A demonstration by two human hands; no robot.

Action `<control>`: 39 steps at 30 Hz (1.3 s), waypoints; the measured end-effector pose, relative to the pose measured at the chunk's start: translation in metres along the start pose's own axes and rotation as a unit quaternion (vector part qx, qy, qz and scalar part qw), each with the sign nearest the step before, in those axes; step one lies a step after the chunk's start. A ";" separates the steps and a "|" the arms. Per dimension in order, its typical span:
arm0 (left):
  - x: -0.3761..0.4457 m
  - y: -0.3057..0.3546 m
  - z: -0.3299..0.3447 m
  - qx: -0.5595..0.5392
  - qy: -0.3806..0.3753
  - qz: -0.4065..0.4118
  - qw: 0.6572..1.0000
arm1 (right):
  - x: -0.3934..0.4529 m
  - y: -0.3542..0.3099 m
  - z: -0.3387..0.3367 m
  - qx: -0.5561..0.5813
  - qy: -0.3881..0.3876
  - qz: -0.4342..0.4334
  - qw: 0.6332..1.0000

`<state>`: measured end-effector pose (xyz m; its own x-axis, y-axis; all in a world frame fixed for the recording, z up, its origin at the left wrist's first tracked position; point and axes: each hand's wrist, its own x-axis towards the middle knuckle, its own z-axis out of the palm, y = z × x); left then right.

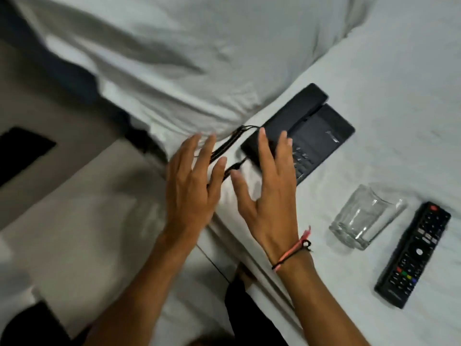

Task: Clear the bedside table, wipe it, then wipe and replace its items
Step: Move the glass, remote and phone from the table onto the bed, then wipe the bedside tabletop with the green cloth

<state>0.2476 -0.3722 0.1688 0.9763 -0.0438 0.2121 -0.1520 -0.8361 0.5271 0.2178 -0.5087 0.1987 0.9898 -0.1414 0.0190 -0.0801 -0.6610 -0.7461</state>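
A black desk telephone [316, 128] lies on the white bed sheet [399, 83], its black cords [229, 143] trailing off the bed's edge to the left. My right hand [264, 196] hovers with spread fingers over the phone's near end, holding nothing. My left hand [192, 186] is open just left of it, above the cords. A clear drinking glass [361, 218] lies on its side on the sheet to the right. Beside it rests a black TV remote [414, 253].
A white pillow [199, 58] fills the top of the view. The pale surface of the bedside table [87, 221] lies at lower left, with a dark flat object [20, 151] at the far left edge.
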 end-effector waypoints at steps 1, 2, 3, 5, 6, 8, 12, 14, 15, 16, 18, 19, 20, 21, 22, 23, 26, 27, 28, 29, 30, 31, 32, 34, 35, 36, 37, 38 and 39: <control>-0.011 -0.012 -0.020 0.033 0.008 -0.016 0.999 | -0.002 -0.012 0.005 -0.011 -0.047 -0.034 0.998; -0.022 -0.022 -0.040 0.072 0.015 -0.034 0.997 | -0.004 -0.025 0.010 -0.024 -0.085 -0.064 0.994; -0.039 -0.035 -0.067 0.114 0.033 -0.056 0.991 | -0.011 -0.045 0.018 -0.039 -0.120 -0.107 0.986; -0.073 -0.059 -0.122 0.189 0.070 -0.101 0.974 | -0.028 -0.089 0.037 -0.082 -0.157 -0.192 0.965; -0.080 -0.064 -0.138 0.211 0.076 -0.117 0.967 | -0.030 -0.101 0.040 -0.109 -0.163 -0.216 0.957; -0.118 -0.077 -0.185 0.272 0.103 -0.167 0.942 | -0.053 -0.141 0.054 -0.156 -0.179 -0.280 0.930; -0.208 -0.088 -0.268 0.342 0.129 -0.257 0.895 | -0.112 -0.215 0.079 -0.209 -0.210 -0.390 0.872; -0.264 -0.086 -0.305 0.353 0.142 -0.310 0.871 | -0.151 -0.252 0.090 -0.222 -0.228 -0.443 0.838; -0.294 -0.085 -0.324 0.357 0.153 -0.336 0.858 | -0.174 -0.272 0.096 -0.225 -0.236 -0.468 0.821; -0.319 -0.083 -0.338 0.355 0.160 -0.354 0.850 | -0.192 -0.285 0.100 -0.226 -0.243 -0.489 0.807; -0.369 -0.080 -0.367 0.357 0.159 -0.395 0.831 | -0.238 -0.314 0.109 -0.212 -0.259 -0.527 0.781; -0.392 -0.078 -0.379 0.354 0.155 -0.421 0.821 | -0.263 -0.325 0.114 -0.203 -0.274 -0.548 0.764; -0.417 -0.076 -0.391 0.352 0.152 -0.450 0.807 | -0.292 -0.336 0.118 -0.195 -0.291 -0.570 0.743; -0.436 -0.074 -0.401 0.344 0.148 -0.473 0.797 | -0.318 -0.344 0.123 -0.194 -0.307 -0.588 0.723; -0.453 -0.071 -0.408 0.333 0.146 -0.490 0.792 | -0.340 -0.349 0.128 -0.194 -0.325 -0.599 0.706; -0.466 -0.068 -0.412 0.324 0.143 -0.502 0.789 | -0.359 -0.351 0.133 -0.197 -0.344 -0.605 0.690; -0.531 -0.058 -0.420 0.313 0.158 -0.555 0.754 | -0.432 -0.357 0.156 -0.206 -0.441 -0.598 0.637; -0.550 -0.056 -0.418 0.310 0.166 -0.571 0.742 | -0.450 -0.356 0.162 -0.204 -0.484 -0.573 0.630; -0.573 -0.055 -0.417 0.297 0.172 -0.599 0.724 | -0.473 -0.356 0.171 -0.196 -0.531 -0.540 0.623; -0.590 -0.053 -0.414 0.280 0.176 -0.625 0.707 | -0.491 -0.354 0.176 -0.185 -0.580 -0.487 0.626; -0.608 -0.053 -0.412 0.262 0.176 -0.656 0.685 | -0.511 -0.352 0.186 -0.172 -0.622 -0.428 0.633; -0.622 -0.054 -0.410 0.244 0.166 -0.685 0.666 | -0.528 -0.349 0.195 -0.161 -0.654 -0.363 0.644; -0.635 -0.056 -0.408 0.231 0.147 -0.710 0.649 | -0.544 -0.346 0.203 -0.152 -0.679 -0.292 0.656; -0.662 -0.067 -0.407 0.219 0.122 -0.740 0.624 | -0.578 -0.346 0.222 -0.131 -0.718 -0.154 0.666; -0.671 -0.074 -0.408 0.214 0.118 -0.744 0.621 | -0.589 -0.346 0.228 -0.116 -0.733 -0.091 0.664; -0.676 -0.081 -0.410 0.214 0.110 -0.743 0.625 | -0.597 -0.346 0.233 -0.098 -0.741 -0.045 0.663; -0.678 -0.087 -0.412 0.220 0.102 -0.737 0.631 | -0.602 -0.344 0.238 -0.082 -0.743 -0.012 0.665; -0.678 -0.093 -0.415 0.227 0.093 -0.733 0.635 | -0.606 -0.343 0.240 -0.066 -0.738 0.014 0.672; -0.675 -0.097 -0.418 0.230 0.086 -0.736 0.632 | -0.609 -0.342 0.243 -0.053 -0.729 0.037 0.681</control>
<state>-0.4614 -0.0328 0.3178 -0.0279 0.9921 -0.1224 0.9993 0.0246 -0.0286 -0.3289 -0.0180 0.2806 0.0405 0.6548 -0.7547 -0.0681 -0.7518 -0.6559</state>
